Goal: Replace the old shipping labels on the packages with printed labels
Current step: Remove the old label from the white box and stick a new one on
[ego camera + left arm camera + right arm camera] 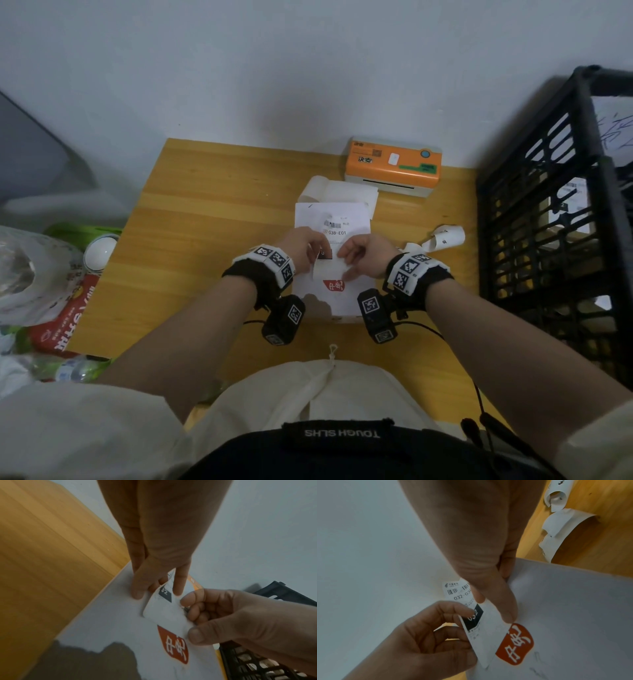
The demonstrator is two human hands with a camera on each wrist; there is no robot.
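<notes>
The table (212,192) is smooth, faintly glossy wood, the package (346,298) on it matt white with a red printed mark, its label (481,632) thin curling paper — beyond it the printer (394,168) is glossy orange plastic, the crate (548,212) beside that matt black plastic.

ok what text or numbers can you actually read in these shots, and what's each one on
"038-E01": label on the white package, first digits hidden.
"032-038": same label, right wrist view, cut off by the right hand.
"032": black patch on that label.
"TOUGH SLHS": waistband tag, upside down.
Printer stickers: too small to read.
</notes>
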